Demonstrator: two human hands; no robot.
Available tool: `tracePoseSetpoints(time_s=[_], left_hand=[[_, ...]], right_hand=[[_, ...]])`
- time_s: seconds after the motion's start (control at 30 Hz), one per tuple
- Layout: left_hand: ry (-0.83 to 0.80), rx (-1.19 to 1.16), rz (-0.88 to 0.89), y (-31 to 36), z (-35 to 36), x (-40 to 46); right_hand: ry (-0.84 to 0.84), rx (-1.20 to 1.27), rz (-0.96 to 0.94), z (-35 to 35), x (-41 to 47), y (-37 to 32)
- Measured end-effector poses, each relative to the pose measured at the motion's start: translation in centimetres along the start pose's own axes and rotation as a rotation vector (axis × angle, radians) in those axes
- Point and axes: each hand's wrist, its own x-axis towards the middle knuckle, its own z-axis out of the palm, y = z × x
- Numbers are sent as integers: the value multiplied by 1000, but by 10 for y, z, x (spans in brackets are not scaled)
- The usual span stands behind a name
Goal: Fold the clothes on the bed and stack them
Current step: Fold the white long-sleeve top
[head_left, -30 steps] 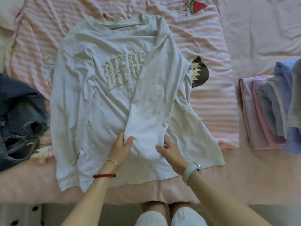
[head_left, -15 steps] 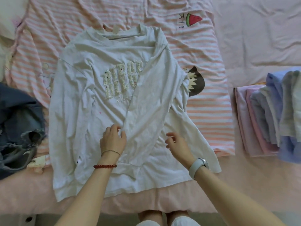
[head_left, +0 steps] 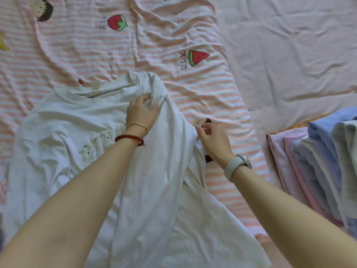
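White shirt (head_left: 58,147), centre frame: left hand (head_left: 142,111) pinches shoulder seam, right hand (head_left: 212,141) pinches side edge. Risk: uneven pull skews fold; folded stack (head_left: 316,163) at right unaffected.

The bed (head_left: 289,55), under a pink sheet, carries a pink-striped blanket (head_left: 202,89) with fruit prints, a white shirt (head_left: 58,122) spread on it, and a stack of folded clothes (head_left: 316,167) at the right.
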Motion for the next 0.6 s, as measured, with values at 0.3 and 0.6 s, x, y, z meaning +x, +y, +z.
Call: tracePoseSetpoints(time_s=[0.3, 0.6], left_hand=[[140, 64, -11, 31, 20, 61], [237, 282, 179, 17, 33, 6]], right_hand=[[66, -196, -99, -1, 8, 20], [219, -155, -182, -4, -31, 40]])
